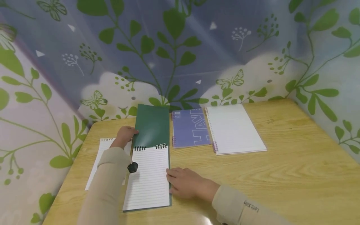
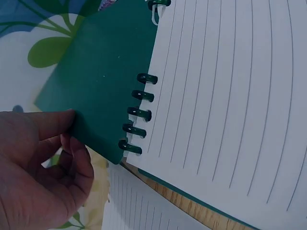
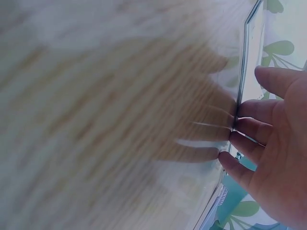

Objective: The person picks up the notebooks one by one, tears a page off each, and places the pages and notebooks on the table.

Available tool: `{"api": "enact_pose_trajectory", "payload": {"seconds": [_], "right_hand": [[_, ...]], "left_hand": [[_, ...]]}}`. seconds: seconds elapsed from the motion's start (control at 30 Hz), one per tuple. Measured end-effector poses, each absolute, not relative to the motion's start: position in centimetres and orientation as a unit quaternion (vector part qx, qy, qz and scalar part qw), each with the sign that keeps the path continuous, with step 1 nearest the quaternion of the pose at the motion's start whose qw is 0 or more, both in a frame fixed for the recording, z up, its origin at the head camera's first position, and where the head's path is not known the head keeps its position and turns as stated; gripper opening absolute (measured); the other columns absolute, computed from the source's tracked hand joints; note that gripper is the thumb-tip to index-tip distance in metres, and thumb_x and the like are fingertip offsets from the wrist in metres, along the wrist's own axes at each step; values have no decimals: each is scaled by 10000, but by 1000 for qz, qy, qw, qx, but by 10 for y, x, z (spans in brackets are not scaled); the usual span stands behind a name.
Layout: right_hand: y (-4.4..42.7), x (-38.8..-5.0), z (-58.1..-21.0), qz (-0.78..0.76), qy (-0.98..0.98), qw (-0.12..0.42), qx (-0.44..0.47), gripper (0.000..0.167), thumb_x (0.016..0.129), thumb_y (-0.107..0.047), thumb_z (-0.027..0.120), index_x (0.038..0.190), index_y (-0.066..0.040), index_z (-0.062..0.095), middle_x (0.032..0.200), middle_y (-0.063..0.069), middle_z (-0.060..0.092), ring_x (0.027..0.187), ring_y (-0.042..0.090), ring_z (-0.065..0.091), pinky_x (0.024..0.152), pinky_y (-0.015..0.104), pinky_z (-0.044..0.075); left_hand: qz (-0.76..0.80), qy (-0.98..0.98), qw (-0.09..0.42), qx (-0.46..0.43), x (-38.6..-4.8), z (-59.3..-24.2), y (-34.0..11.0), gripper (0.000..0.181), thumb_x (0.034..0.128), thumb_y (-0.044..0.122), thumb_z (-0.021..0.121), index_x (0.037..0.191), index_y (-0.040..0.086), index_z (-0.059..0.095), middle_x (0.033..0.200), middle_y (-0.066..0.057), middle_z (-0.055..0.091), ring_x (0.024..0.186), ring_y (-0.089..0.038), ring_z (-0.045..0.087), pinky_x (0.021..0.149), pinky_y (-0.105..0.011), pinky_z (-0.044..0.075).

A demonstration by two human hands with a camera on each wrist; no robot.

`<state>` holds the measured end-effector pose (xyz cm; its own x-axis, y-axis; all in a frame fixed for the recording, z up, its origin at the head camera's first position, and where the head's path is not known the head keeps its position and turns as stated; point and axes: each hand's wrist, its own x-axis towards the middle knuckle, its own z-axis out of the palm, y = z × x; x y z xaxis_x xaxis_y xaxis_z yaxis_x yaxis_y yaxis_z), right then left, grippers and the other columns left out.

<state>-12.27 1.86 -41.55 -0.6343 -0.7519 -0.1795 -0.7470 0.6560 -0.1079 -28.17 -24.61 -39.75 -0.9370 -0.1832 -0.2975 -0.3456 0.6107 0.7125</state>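
Note:
A top-spiral notebook with a green cover [image 1: 153, 125] lies open on the table, its cover flipped away and its lined page [image 1: 149, 178] facing up. At the left edge of that cover, my left hand [image 1: 125, 136] pinches it between thumb and curled fingers; the left wrist view shows the thumb [image 2: 55, 123] on top of the cover. My right hand [image 1: 187, 183] touches the right edge of the notebook's lower half. In the right wrist view its fingers [image 3: 252, 129] are spread and fairly straight, with the tips against that edge.
A lined white sheet with a punched top edge [image 1: 98, 156] lies partly under the left forearm. Right of the green cover are a purple spiral notebook [image 1: 189, 131] and a spiral notebook open at a white page [image 1: 234, 129]. Leaf-patterned cloth [image 1: 180, 62] hangs behind the wooden table [image 1: 295, 175].

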Motion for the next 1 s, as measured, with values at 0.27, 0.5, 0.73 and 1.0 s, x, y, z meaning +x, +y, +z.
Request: {"api": "enact_pose_trajectory", "payload": {"seconds": [0.27,0.5,0.73,1.0], "right_hand": [[18,-123,-418,-14,902,89,-422,527,948,-398,408,1390,-110,410,1479,24,341,1332,174,367,1012,356,405],[19,-123,-420,-12,903,91,-420,537,944,-394,410,1389,-93,408,1474,40,346,1331,187,367,1009,356,408],[20,-125,-421,-16,901,81,-427,517,950,-373,401,1385,-93,413,1463,48,361,1321,192,376,1008,348,410],[22,-124,-421,-21,900,85,-426,551,948,-408,411,1404,-100,382,1484,44,327,1344,198,347,1052,340,366]], "left_hand": [[436,889,85,-110,-276,-399,-253,361,952,165,486,1225,-73,484,1318,-233,458,1145,-321,495,946,-416,451],[474,877,71,-32,-263,-402,-268,270,951,224,505,1070,-19,492,1037,-102,535,975,-205,524,901,-389,477],[428,901,71,25,-230,-397,-284,488,906,371,560,1241,24,490,1226,-199,549,1165,-353,507,953,-488,433],[268,937,-58,214,-189,-407,-284,275,843,-42,577,1058,110,657,1059,-93,672,999,-318,618,776,-456,508]]}}
